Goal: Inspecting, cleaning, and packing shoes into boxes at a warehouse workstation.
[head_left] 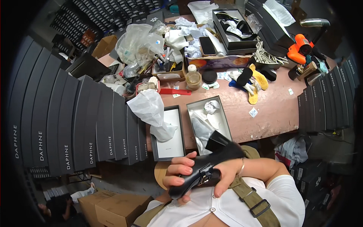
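Observation:
In front of my chest I hold a black shoe (200,166) with a buckled strap and a block heel, its toe pointing toward the lower left. My left hand (180,171) has its fingers wrapped over the toe end. My right hand (228,172), with a bracelet at the wrist, grips the shoe's side near the strap. Just beyond the shoe is an open shoebox (225,120) with white wrapping and crumpled paper inside. To its left lies a shallow box part (179,125), partly covered by a sheet of white tissue paper (149,109).
Stacks of dark shoeboxes (85,121) rise at left, more (325,100) at right. Across the pink table (268,113) are a bottle (193,78), a red-handled brush (176,91), yellow-palmed gloves (259,77), a phone (207,46) and an orange heat gun (300,49). Another person (60,206) is lower left.

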`<state>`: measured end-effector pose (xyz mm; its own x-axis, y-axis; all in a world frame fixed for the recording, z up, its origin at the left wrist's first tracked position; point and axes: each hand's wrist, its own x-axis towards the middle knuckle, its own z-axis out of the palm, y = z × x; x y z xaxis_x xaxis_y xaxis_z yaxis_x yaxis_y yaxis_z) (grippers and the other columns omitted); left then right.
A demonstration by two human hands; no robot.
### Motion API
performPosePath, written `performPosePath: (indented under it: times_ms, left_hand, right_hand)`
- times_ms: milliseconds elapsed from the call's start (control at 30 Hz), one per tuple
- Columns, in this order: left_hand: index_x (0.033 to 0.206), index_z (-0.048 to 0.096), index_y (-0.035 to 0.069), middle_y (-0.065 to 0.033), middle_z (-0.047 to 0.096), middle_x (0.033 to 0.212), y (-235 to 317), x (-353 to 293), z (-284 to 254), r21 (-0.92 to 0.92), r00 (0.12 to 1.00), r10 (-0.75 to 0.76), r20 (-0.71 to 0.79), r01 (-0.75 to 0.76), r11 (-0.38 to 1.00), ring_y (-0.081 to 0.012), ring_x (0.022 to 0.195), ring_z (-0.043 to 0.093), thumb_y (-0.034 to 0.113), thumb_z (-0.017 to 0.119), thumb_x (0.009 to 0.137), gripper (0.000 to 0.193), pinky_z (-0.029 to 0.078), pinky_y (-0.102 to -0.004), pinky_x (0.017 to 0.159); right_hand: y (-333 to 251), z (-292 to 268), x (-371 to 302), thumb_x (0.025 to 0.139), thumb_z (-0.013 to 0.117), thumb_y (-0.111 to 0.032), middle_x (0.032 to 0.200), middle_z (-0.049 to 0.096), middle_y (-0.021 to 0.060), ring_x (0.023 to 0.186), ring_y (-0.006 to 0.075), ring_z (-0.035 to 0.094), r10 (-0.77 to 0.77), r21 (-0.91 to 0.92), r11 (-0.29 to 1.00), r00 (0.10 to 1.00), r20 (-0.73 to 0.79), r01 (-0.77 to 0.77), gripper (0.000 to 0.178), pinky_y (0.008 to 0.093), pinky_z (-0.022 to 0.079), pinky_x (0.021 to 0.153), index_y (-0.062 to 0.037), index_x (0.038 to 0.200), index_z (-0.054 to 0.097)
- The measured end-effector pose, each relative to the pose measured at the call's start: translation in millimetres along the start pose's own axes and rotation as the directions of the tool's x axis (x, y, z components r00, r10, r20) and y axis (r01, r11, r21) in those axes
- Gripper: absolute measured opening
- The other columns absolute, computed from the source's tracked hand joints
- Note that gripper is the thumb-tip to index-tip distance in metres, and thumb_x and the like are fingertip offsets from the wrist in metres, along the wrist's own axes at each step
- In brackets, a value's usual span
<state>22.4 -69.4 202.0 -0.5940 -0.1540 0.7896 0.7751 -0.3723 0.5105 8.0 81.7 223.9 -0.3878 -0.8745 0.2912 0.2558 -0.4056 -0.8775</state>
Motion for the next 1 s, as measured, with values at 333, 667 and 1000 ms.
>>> performPosePath:
  times_ms: [333, 667, 1000]
  left_hand:
    - [0.106, 0.053, 0.014, -0.0132, 0.055, 0.110, 15, 2, 15, -0.108, 0.995, 0.051, 0.086, -0.042, 0.993, -0.0337, 0.101, 0.053, 0.039, 0.076, 0.076, 0.045, 0.042, -0.0626, 0.095]
    - [0.113, 0.052, 0.004, -0.0246, 0.056, 0.112, 12, 11, 14, -0.194, 0.963, -0.126, 0.237, 0.174, 0.965, -0.0468, 0.110, 0.054, 0.063, 0.055, 0.085, 0.065, 0.037, -0.0648, 0.098]
    - [0.108, 0.051, 0.006, -0.0202, 0.055, 0.109, 8, -4, -1, 0.059, 0.954, -0.058, 0.295, 0.042, 0.997, -0.0401, 0.096, 0.058, 0.055, 0.059, 0.086, 0.055, 0.047, -0.0600, 0.089]
  right_hand:
    - [0, -6, 25, 0.071, 0.084, -0.031, 0.123, 0.052, 0.0051, 0.110, 0.0148, 0.049, -0.207, 0.369, 0.926, 0.925, 0.320, 0.079, 0.074, 0.0288, 0.037, 0.096, 0.0044, 0.126, 0.050]
    - [-3, 8, -10, 0.063, 0.082, -0.050, 0.123, 0.051, -0.0048, 0.112, 0.0104, 0.042, -0.071, 0.232, 0.971, 0.996, 0.046, 0.058, 0.083, 0.0240, 0.024, 0.100, -0.0028, 0.126, 0.057]
    - [14, 0, -25, 0.087, 0.067, -0.043, 0.104, 0.053, -0.0035, 0.098, 0.0091, 0.047, 0.204, 0.200, 0.963, 0.975, -0.093, -0.182, 0.046, 0.0247, 0.037, 0.089, -0.0050, 0.112, 0.059]
